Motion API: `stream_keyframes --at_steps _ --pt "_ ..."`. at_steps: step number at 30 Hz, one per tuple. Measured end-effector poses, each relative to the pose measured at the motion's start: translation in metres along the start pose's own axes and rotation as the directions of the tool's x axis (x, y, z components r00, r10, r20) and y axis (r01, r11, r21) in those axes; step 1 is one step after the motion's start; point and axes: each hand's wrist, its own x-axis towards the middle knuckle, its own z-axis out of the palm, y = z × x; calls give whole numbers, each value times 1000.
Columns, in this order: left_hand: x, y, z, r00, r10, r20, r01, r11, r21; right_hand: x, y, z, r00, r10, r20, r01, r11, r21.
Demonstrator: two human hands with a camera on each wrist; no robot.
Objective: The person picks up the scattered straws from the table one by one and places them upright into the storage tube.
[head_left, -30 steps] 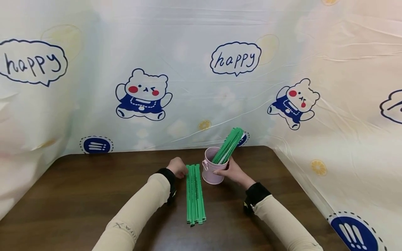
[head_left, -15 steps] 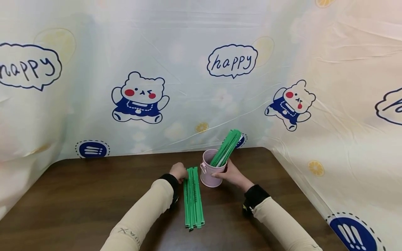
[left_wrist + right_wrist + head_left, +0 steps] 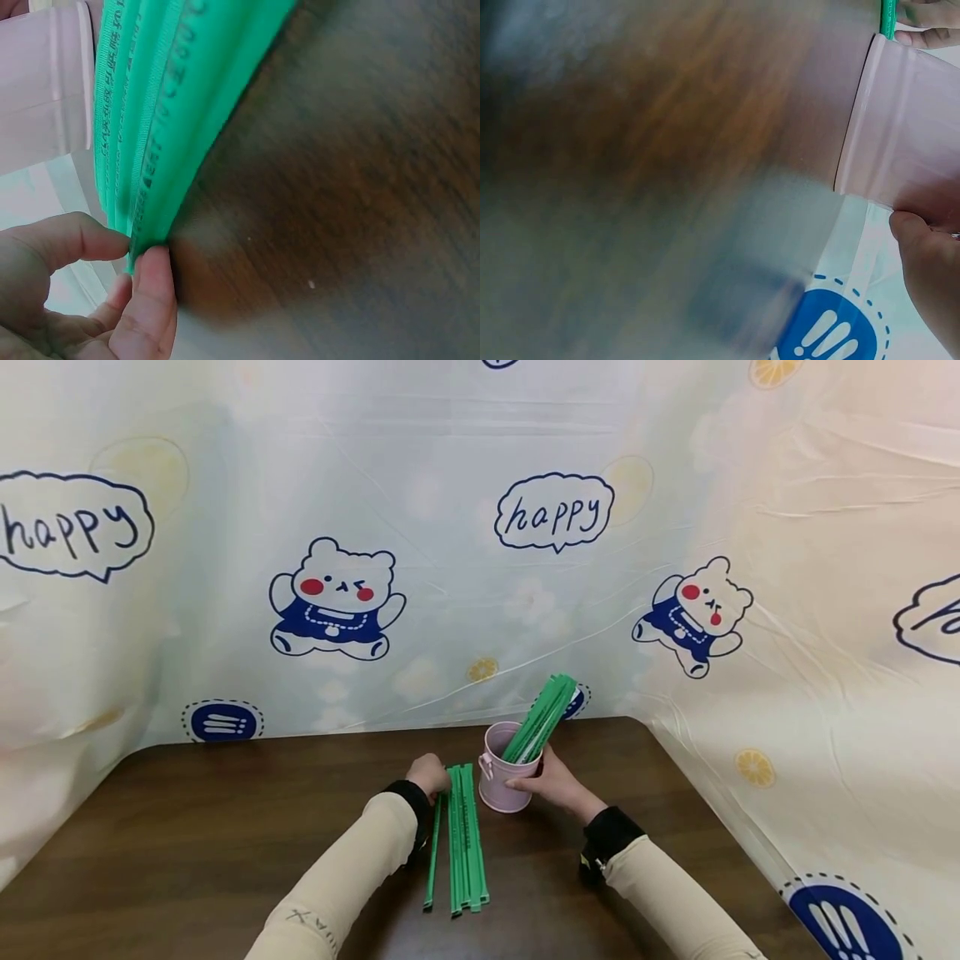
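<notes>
My left hand pinches the far end of one long, slim green strip between thumb and fingers. Dark writing is printed along the strips, as the left wrist view shows. Just right of it, a row of several matching green strips lies side by side on the table. A small pink bucket stands behind them to the right, and my right hand grips its right side, thumb in front. Leaning to the right inside the bucket is a bundle of green strips. Most of my right fingers are hidden behind the bucket.
The brown wooden table extends to both sides of my arms. At its back edge hangs a pale curtain printed with bears and writing, which also runs along the right side.
One green strip has come away leftward from the row, held in my left hand; a gap now shows between them. My right hand keeps its hold on the bucket. The head view shifted slightly.
</notes>
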Motion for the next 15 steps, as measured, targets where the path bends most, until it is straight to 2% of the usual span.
stream_keyframes --at_steps 4,9,13,15 --pt "-3 2 -2 1000 11 6 -11 1000 11 1 0 -1 1000 -9 -3 9 1000 -8" --pt "-2 -4 -6 999 39 6 -40 999 10 0 -1 0 1000 -6 0 6 1000 -4" --pt "-3 -8 -17 998 56 -21 -56 998 0 1 0 0 1000 6 -4 -6 1000 -11" --pt "-5 -7 -25 998 55 -16 -55 998 -34 1 0 -1 1000 9 -12 -9 1000 -16"
